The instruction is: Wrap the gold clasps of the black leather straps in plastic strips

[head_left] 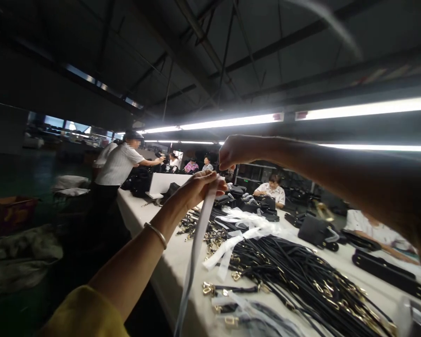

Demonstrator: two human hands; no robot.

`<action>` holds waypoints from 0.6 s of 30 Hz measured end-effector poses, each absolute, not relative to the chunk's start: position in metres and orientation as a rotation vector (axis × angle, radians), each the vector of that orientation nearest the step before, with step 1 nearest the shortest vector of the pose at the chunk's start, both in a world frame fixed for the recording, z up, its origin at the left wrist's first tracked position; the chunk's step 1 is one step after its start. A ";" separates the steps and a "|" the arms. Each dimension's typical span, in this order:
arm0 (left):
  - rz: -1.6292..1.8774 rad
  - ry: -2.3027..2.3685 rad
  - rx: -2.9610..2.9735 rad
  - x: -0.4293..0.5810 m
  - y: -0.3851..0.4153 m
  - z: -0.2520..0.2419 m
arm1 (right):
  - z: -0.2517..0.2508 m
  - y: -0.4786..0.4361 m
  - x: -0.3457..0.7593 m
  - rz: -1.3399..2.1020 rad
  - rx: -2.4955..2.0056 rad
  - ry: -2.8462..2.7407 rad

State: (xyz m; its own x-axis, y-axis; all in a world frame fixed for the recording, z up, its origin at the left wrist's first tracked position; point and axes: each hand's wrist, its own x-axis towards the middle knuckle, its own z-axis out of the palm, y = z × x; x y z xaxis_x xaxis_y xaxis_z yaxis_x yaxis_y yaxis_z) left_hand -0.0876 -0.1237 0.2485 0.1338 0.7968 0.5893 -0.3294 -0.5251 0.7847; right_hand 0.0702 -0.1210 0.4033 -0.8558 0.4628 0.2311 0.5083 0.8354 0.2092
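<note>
My left hand [205, 185], with a bangle at the wrist, is raised over the table and pinches the top of a long translucent white plastic sleeve [202, 222]. The sleeve hangs past the table edge, and its lower part looks darker. Just above and to the right, my right hand [231, 152] is a closed fist, thumb side down, close to the sleeve's top end. Whatever its fingers hold is hidden. Below both hands lies a large pile of black straps [294, 267] with gold-coloured metal clasps. Several white plastic sleeves [245, 229] lie across the pile.
The long pale table [168, 260] runs away from me. Black bags [315, 230] lie on its right side. A co-worker in a light shirt [117, 164] stands at the left, and others sit along the table. A cardboard box [10, 215] and sacks [21, 257] stand on the floor.
</note>
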 end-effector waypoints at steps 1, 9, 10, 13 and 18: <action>1.564 0.447 1.501 -0.080 -0.123 0.252 | 0.400 -0.120 0.075 -0.356 -0.770 -2.846; 1.573 0.548 1.473 -0.096 -0.119 0.193 | 0.367 -0.078 0.187 -0.031 -1.052 -2.709; 1.565 0.583 1.469 -0.100 -0.118 0.182 | 0.365 -0.074 0.199 -0.025 -1.068 -2.704; 1.560 0.669 1.466 -0.103 -0.114 0.162 | 0.363 -0.067 0.219 -0.073 -1.106 -2.672; 1.641 0.726 1.551 -0.083 -0.105 0.181 | 0.373 -0.075 0.203 -0.249 -1.129 -2.547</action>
State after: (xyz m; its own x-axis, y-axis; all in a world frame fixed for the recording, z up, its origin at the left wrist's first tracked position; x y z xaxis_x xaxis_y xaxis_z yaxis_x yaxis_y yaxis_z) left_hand -0.0826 -0.1049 0.1809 0.0162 0.8254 0.5643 -0.1377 -0.5571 0.8189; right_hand 0.2026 -0.0752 0.3733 -0.6249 0.6836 0.3772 0.7437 0.6682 0.0210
